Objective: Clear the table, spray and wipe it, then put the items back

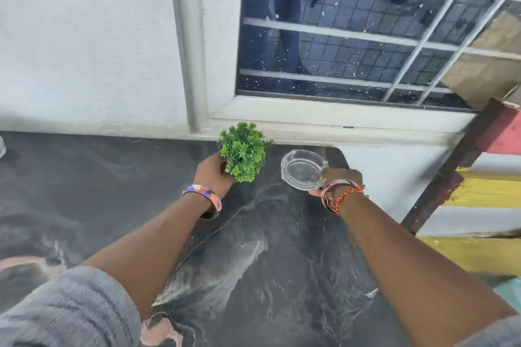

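Both arms reach across the dark marbled table toward its far edge, under the barred window. The left hand is wrapped round the base of a small green artificial plant — its pot is hidden behind the leaves and fingers, so whether it rests on the table I cannot tell. Just to its right, the right hand pinches the near rim of a clear glass ashtray near the table's far right corner. Patterned bands circle both wrists — grey sleeves are pushed up.
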Tool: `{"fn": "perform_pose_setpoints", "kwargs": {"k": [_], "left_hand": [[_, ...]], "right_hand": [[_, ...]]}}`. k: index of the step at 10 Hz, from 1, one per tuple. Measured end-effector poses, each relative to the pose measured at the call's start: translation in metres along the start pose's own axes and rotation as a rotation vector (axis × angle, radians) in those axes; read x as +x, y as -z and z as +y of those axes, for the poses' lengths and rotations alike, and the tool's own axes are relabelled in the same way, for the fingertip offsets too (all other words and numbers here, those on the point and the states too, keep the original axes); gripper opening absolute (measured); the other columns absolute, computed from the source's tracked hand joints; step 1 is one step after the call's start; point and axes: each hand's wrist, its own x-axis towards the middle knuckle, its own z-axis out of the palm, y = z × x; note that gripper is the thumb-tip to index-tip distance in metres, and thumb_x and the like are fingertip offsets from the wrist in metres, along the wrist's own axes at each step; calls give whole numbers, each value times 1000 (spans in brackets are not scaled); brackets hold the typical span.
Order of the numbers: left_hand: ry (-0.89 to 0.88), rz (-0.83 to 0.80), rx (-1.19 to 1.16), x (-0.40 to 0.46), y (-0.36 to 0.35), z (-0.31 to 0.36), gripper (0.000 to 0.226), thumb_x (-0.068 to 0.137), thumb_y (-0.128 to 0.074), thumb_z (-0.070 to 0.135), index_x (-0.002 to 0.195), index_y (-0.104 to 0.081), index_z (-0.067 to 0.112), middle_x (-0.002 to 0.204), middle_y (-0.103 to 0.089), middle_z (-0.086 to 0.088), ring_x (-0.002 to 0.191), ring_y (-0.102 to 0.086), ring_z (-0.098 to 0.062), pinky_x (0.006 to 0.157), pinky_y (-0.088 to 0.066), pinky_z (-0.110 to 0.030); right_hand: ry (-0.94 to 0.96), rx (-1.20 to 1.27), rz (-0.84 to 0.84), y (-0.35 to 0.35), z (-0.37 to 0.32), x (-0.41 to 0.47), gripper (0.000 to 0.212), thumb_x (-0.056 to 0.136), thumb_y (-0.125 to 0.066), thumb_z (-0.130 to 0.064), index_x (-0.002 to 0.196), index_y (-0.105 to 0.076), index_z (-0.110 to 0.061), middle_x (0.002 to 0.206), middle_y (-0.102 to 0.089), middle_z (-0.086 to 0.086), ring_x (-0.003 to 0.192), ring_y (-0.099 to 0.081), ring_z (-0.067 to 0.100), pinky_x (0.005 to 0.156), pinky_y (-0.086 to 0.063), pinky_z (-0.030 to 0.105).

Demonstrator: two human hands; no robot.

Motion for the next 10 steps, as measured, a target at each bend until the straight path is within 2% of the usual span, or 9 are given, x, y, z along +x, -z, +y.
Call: {"fn": "perform_pose_setpoints", "kwargs": {"k": [2,3,4,5,6,7,8,9,10], "left_hand": [[-54,-98,-15,22,-3,-5,31,84,-62,16,113,-60,6,112,-67,-15,97,-61,-24,78,-38,-22],[-86,-127,-30,28,-7,-9,34,86,-59,15,120,-56,8,118,-65,-13,109,-59,-25,82,-37,-19],[-86,-147,-102,27,-11,-10,41,84,-63,16,123,-52,10,120,-63,-7,109,-58,-20,91,-41,-24],[-84,-56,-176,24,-15,-10,48,72,-76,19,116,-56,14,105,-64,2,93,-56,-12,82,-40,-21],[-93,31,-199,23,-17,-9,48,68,-79,19,111,-60,13,93,-60,8,78,-55,-2,67,-38,-4],[-113,43,-200,24,-19,-10,45,69,-79,20,110,-62,13,90,-60,9,73,-53,3,58,-36,2],[-106,33,-141,24,-17,-11,46,68,-79,25,110,-61,14,92,-60,8,83,-55,-9,74,-39,-18],[-91,42,-161,20,-15,-12,54,67,-78,19,116,-58,15,98,-61,5,87,-55,-11,81,-44,-23],[-35,75,-93,8,-11,-15,58,70,-74,10,124,-52,13,105,-64,-6,91,-58,-19,90,-49,-32]], "right_hand": [[22,48,43,-14,-3,15,44,83,-51,-57,97,-66,-18,93,-66,-2,88,-63,18,68,-44,22],[-110,361,-56,-16,-5,27,18,92,-51,-31,94,-57,-15,103,-62,3,99,-62,24,79,-51,25],[-82,374,-32,-17,-4,35,26,93,-46,-7,69,-42,-17,73,-62,-2,86,-54,21,84,-54,26],[-73,287,121,-17,-3,36,21,85,-55,-10,65,-58,-7,85,-68,20,87,-64,31,87,-53,43],[-72,341,131,-18,-2,33,23,84,-57,-9,62,-57,-7,97,-70,21,90,-67,38,85,-54,46],[-64,373,111,-18,-2,40,21,85,-58,-7,65,-59,-9,106,-68,21,96,-65,39,88,-53,47],[-94,460,44,-18,-1,40,8,87,-58,-7,82,-64,-6,113,-64,23,104,-62,39,92,-51,48],[-170,564,-20,-15,4,34,20,92,-54,-14,75,-56,-5,96,-65,17,92,-62,30,97,-48,42],[-87,470,117,-13,8,20,20,89,-50,-9,70,-56,-9,82,-61,11,87,-59,25,85,-52,36]]}}
